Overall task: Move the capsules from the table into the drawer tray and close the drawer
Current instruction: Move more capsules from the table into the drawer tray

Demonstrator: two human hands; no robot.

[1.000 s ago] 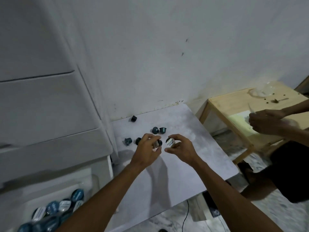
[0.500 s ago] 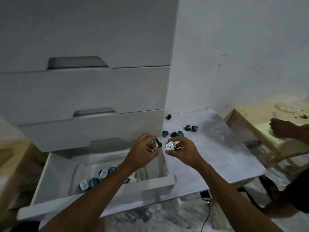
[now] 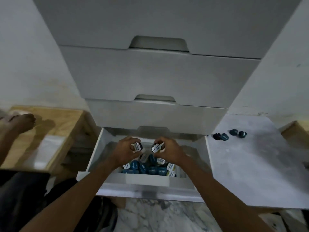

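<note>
The bottom drawer (image 3: 98, 148) of the white cabinet stands pulled out. Inside it a clear tray (image 3: 147, 179) holds a pile of several blue and white-lidded capsules (image 3: 147, 167). Both my hands hover over the tray. My left hand (image 3: 127, 153) pinches a dark capsule (image 3: 137, 146) with a white lid. My right hand (image 3: 168, 150) pinches another capsule (image 3: 156, 147) the same way. On the grey table (image 3: 247, 164) to the right lie several dark blue capsules (image 3: 229, 134) near its far left corner.
Two shut drawers (image 3: 158, 77) rise above the pulled-out one. A wooden stool (image 3: 58, 124) stands to the left, with another person's foot (image 3: 18, 123) on it and a clear bag (image 3: 45, 151). A second wooden table edge (image 3: 297, 133) shows far right. Marble floor lies below.
My view and both hands swung left from the grey table to above the drawer tray, each hand still holding its capsule. The table capsules stayed put.
</note>
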